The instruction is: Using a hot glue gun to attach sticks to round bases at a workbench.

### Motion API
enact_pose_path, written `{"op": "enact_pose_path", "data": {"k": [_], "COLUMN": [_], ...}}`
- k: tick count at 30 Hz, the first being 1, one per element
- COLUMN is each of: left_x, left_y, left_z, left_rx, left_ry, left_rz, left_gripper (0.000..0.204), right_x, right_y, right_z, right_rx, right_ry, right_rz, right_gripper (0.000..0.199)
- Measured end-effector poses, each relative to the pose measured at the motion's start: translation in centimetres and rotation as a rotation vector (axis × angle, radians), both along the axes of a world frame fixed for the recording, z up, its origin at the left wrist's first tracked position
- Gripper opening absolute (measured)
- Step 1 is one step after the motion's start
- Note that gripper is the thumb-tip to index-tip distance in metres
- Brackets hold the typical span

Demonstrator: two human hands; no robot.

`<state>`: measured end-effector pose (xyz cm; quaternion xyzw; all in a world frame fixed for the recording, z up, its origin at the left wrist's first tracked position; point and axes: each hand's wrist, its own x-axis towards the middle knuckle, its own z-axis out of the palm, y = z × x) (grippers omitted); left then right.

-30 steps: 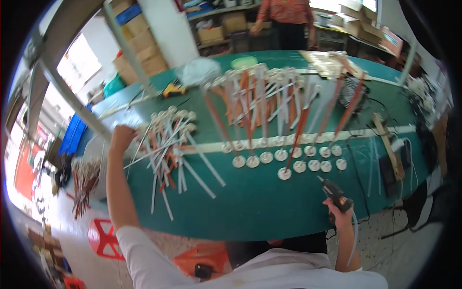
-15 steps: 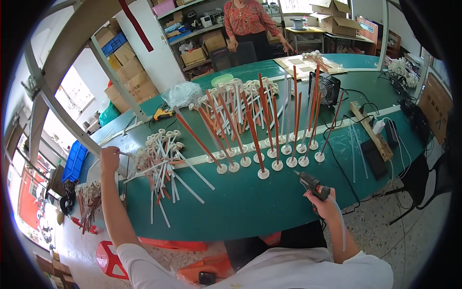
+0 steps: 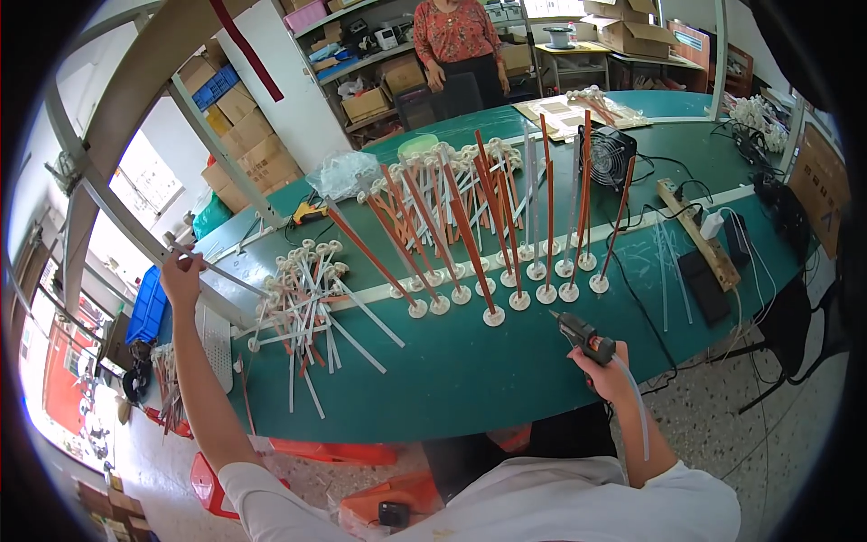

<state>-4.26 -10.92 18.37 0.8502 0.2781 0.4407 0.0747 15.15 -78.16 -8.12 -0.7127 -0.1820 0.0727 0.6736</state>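
My left hand [image 3: 183,274] is raised beyond the left end of the green table, fingers pinched on a thin pale strip [image 3: 230,278] that slants down toward a pile. That pile of pale and brown strips with round cream ends [image 3: 312,280] lies just right of my left forearm. In my right hand [image 3: 603,370] is a dark hot glue gun [image 3: 585,336], its nozzle pointing up and left. A clear glue stick [image 3: 640,411] trails from its back. Near the nozzle stand several brown and clear strips on small white discs [image 3: 493,316], in rows, some leaning.
Behind the rows lies a bigger heap of cream-ended strips [image 3: 433,194]. A black fan [image 3: 607,155] and a wooden board with plugs [image 3: 695,239] are farther right, with cables across the table. A metal post [image 3: 221,149] rises at left. Another person [image 3: 456,45] stands beyond the table.
My left hand has moved up and left, away from the pile, and the pale strip now shows in it. The glue gun has hardly moved. The person opposite has drawn one arm in.
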Motion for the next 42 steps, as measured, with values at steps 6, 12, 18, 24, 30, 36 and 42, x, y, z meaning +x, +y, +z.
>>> {"op": "enact_pose_path", "data": {"k": [6, 12, 18, 24, 30, 36, 42], "left_x": [1.5, 1.6, 0.7, 0.3, 1.9, 2.6, 2.6], "left_y": [-8.9, -16.6, -25.9, -29.6, -31.3, -30.4, -30.5], "left_z": [1.4, -1.4, -6.6, -11.6, -14.2, -19.1, -22.1], "left_rx": [0.123, -0.165, -0.295, -0.313, -0.303, -0.333, -0.245], "left_ry": [0.057, -0.031, -0.028, -0.087, 0.005, 0.016, 0.130], "left_rz": [-0.065, -0.363, -0.460, -0.534, -0.569, -0.517, -0.467], "left_gripper": [0.026, 0.017, 0.016, 0.017, 0.015, 0.014, 0.014], "right_x": [-0.4, 1.1, 0.8, 0.9, 0.0, -1.8, -2.7], "right_y": [0.3, -0.2, 0.3, -0.4, 0.7, 2.8, 5.5], "right_z": [1.8, -0.3, -1.3, -1.6, 0.9, 1.6, 1.5], "right_rx": [-0.270, -0.080, -0.007, -0.054, -0.305, -0.182, -0.238], "right_ry": [-0.012, 0.025, -0.060, -0.001, 0.012, 0.004, -0.232], "right_rz": [-0.034, 0.055, 0.011, 0.074, 0.045, 0.224, 0.313], "right_gripper": [0.012, 0.009, 0.014, 0.010, 0.011, 0.018, 0.015]}}
